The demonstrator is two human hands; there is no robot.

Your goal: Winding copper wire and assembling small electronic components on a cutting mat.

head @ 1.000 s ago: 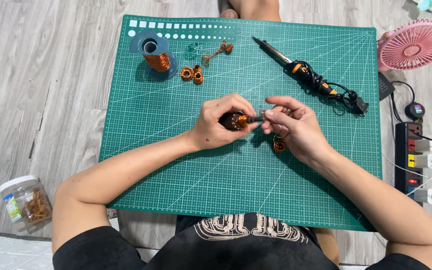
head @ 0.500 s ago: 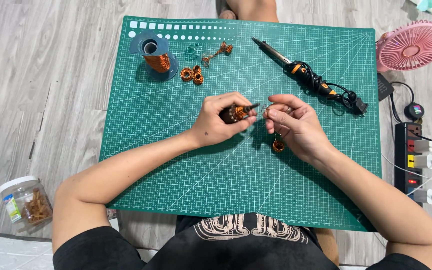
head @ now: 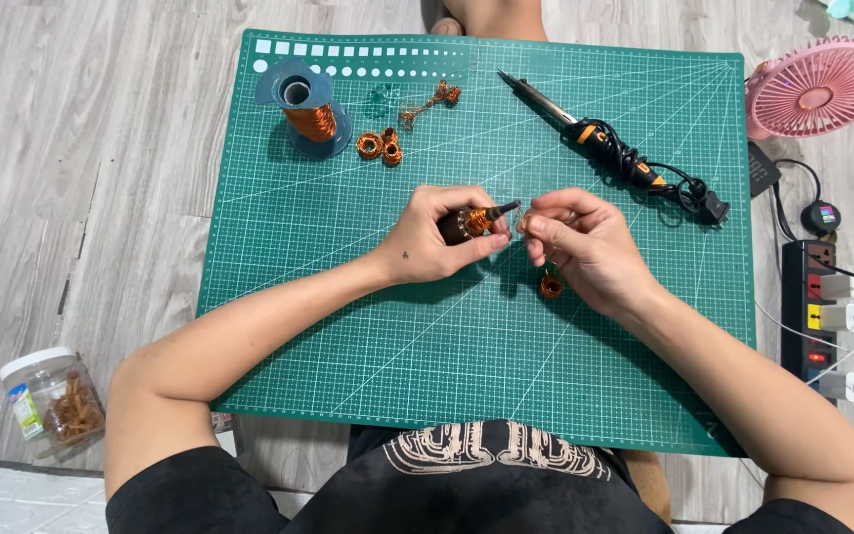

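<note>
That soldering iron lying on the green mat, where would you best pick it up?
Probably by the black-and-orange handle of the soldering iron, coming from above. It lies flat and slanted, metal tip toward the top left, cord bunched at the lower-right end, so the mid-handle is free and away from the tip.

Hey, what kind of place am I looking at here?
Probably a home hobby electronics spot on a wood-look floor: a green gridded cutting mat, a black-and-orange soldering iron, and a spool of copper wire.

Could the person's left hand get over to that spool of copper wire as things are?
Probably yes, once freed. The left hand grips a small copper-wound tool, so it is occupied. But only bare green mat lies between it and the spool; nothing blocks the way.
</note>
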